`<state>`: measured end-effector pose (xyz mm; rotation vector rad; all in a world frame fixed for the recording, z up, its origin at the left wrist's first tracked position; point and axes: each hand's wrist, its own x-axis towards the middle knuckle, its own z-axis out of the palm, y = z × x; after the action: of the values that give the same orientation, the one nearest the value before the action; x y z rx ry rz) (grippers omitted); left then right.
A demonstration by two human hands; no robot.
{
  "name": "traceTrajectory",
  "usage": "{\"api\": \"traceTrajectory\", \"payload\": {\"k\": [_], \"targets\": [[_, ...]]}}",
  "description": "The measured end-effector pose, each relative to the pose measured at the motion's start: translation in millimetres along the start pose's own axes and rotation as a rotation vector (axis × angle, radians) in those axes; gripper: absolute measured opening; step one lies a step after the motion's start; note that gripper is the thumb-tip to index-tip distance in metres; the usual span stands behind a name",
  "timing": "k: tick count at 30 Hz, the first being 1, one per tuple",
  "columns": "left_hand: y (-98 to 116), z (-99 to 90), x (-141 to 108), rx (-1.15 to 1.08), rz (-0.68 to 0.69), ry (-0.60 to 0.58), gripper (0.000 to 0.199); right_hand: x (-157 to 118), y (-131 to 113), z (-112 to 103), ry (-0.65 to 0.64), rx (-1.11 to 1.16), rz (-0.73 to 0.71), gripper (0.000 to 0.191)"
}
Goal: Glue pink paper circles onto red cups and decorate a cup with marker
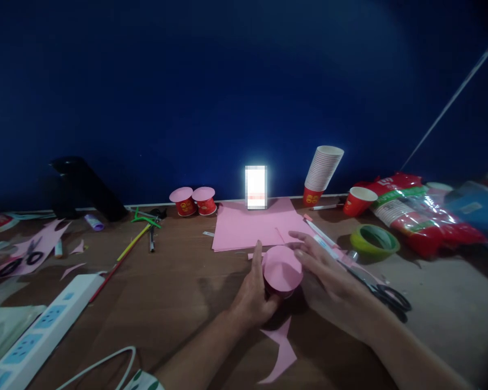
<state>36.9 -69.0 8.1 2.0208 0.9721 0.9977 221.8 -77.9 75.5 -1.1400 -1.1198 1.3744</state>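
A pink paper disc point(282, 269) lies on top of a paper cup, and only a sliver of the cup's dark red side shows below it. My left hand point(252, 295) is closed around the cup from the left. On the right, my right hand point(323, 268) has its fingers stretched out, with the fingertips at the disc's edge; whether they press on it I cannot tell. Behind both hands lies a stack of pink paper sheets point(252, 225). A curved pink paper scrap point(282, 355) rests on the table in front of the cup.
Two disc-topped red cups point(186, 205) stand by the wall. Rightward are a tall cup stack point(322, 176), a single cup point(358, 201), yellow-green tape point(374, 242), black-handled scissors point(392, 298) and a red package point(423, 216). A power strip point(44, 330) and more scissors point(22, 260) lie left.
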Motion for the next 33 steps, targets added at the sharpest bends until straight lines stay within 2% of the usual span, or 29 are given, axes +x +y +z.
{"api": "traceTrajectory", "payload": {"k": [4, 9, 19, 28, 33], "targets": [[3, -2.3, -1, -0.032, -0.002, -0.007, 0.109, -15, -4, 11, -0.033, -0.012, 0.030, 0.065], [5, -3.8, -2, 0.007, -0.013, -0.013, 0.108, -13, 7, 9, -0.065, -0.009, 0.041, 0.085], [8, -3.1, -1, 0.022, -0.050, -0.007, 0.108, -6, 19, -1, -0.043, -0.212, -0.045, 0.087], [10, -4.1, -1, 0.004, -0.021, -0.016, 0.106, -15, 11, 12, -0.045, -0.084, -0.018, 0.080], [10, -1.1, -2, 0.023, -0.021, 0.010, 0.106, -10, 15, 8, -0.013, -0.283, -0.088, 0.087]]}}
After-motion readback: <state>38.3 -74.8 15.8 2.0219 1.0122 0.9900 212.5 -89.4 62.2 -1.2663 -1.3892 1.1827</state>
